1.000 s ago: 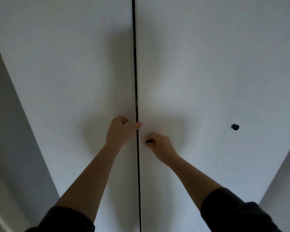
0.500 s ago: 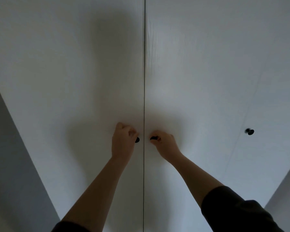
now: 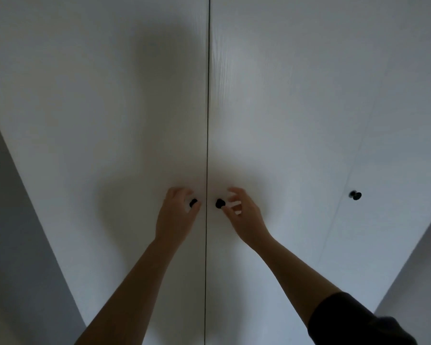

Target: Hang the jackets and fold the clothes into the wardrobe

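Both hands are letting go now: the left hand (image 3: 177, 216) is loosening, fingers arched around the left knob (image 3: 193, 202) instead of pinching it, and the right hand (image 3: 245, 219) is spreading its fingers clear of the right knob (image 3: 220, 203). The wardrobe doors (image 3: 135, 120) are sitting shut, the seam now hairline-thin.

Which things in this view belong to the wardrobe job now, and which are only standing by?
Job in hand: left door, right door, left knob, right knob, left hand and right hand, both at these knobs.
Only standing by: third knob, on the far right door, untouched.
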{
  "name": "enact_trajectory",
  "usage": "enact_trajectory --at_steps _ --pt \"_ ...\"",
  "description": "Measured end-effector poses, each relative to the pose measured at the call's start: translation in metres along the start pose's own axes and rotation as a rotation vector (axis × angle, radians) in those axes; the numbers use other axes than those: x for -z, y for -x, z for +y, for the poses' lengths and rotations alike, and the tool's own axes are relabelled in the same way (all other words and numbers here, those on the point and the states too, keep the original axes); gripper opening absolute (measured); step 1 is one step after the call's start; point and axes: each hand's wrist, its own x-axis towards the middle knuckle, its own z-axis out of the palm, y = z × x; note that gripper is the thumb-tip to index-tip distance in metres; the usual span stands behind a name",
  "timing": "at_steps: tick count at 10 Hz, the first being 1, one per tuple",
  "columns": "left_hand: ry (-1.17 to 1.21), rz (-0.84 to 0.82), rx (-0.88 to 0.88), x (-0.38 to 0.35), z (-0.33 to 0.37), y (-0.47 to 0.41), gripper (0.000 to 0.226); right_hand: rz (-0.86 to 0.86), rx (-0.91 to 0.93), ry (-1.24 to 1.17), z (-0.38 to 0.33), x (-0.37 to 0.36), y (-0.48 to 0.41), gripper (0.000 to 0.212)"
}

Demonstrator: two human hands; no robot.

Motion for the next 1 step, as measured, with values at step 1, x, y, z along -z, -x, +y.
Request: enact_trajectory --at_steps 1 --pt "0.022 0.019 -0.044 0.0079 0.0152 0.0258 0.03 0.048 0.012 -0.089 -0.0185 0.0266 0.0299 0.036"
